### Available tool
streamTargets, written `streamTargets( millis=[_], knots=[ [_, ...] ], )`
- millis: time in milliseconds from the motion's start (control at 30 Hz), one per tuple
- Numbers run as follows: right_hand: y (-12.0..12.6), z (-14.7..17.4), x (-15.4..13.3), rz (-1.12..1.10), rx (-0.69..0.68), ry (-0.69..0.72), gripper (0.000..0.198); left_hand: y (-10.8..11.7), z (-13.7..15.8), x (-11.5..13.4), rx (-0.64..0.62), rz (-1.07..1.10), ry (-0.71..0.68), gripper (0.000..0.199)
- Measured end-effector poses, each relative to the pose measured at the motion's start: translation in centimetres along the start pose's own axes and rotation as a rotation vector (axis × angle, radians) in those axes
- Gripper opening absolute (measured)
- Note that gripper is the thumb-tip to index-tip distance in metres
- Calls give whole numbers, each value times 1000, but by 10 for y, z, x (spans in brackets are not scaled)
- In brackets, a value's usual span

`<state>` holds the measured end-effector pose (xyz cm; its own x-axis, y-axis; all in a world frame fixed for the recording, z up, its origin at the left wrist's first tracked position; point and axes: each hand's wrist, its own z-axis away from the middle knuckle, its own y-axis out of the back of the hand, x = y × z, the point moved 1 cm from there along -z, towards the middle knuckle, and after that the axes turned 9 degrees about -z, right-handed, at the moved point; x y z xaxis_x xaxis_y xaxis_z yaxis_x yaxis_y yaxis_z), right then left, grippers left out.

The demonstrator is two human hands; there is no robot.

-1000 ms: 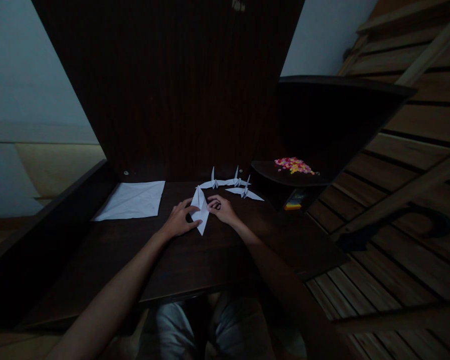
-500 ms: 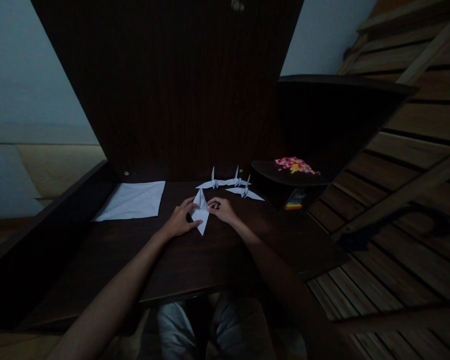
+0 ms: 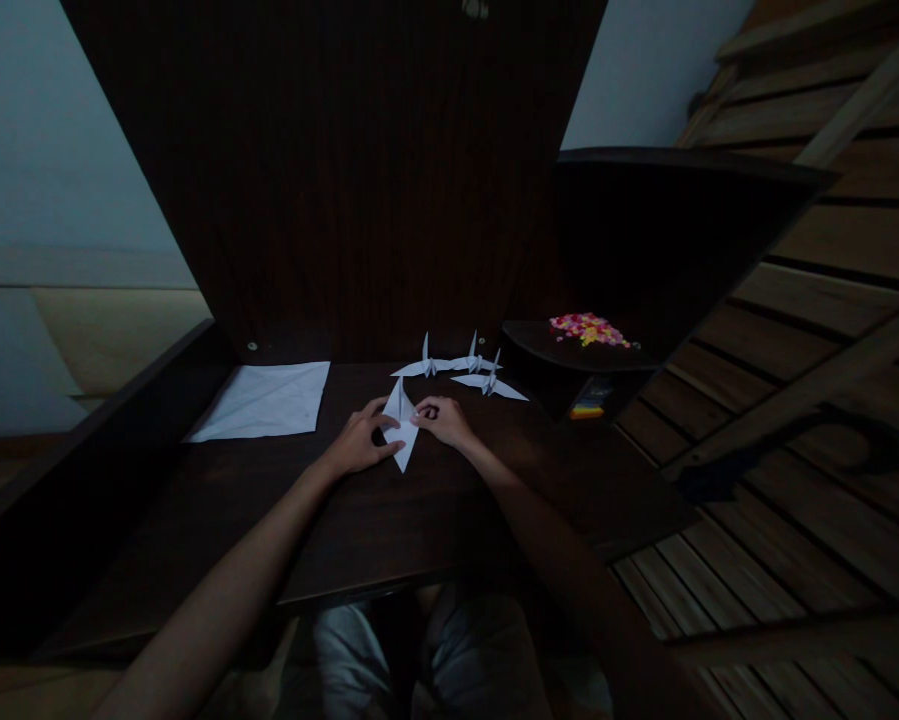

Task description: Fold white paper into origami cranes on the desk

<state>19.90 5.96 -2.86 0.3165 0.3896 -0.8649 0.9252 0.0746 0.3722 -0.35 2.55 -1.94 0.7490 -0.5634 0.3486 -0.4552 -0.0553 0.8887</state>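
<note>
A white folded paper (image 3: pixel 402 433), diamond-shaped with a slit down its upper half, lies on the dark desk between my hands. My left hand (image 3: pixel 360 438) holds its left side, with the thumb and a finger resting on the paper. At the right edge, my right hand (image 3: pixel 443 419) pinches the paper between thumb and fingertips, the other fingers curled. Just behind stand three white paper cranes, a left one (image 3: pixel 429 367), a back one (image 3: pixel 476 363) and a front right one (image 3: pixel 491 383), with wings spread.
A creased white paper sheet (image 3: pixel 269 402) lies flat at the left. On a small corner shelf (image 3: pixel 528 342) at the right sits a heap of small pink, red and yellow pieces (image 3: pixel 590 328). A tall dark panel (image 3: pixel 359 200) rises behind the desk (image 3: pixel 366 530).
My left fingers and right fingertips have shifted very slightly on the folded paper. Everything else stays in place.
</note>
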Motion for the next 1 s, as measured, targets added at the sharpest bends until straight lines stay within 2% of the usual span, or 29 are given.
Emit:
streamTargets(
  millis=[400,533,667,1000],
  knots=[
    [1,2,-5,33,-34,46,10,-2,0,-2,-1,-65,-29,37],
    [0,3,-7,2,-15,79,19,-1,1,-2,10,-63,-41,41],
    [-2,5,-9,-45,51,56,30,0,1,0,12,-68,-63,40],
    [-5,10,-26,87,171,192,15,8,2,18,70,-52,-90,41]
  ],
)
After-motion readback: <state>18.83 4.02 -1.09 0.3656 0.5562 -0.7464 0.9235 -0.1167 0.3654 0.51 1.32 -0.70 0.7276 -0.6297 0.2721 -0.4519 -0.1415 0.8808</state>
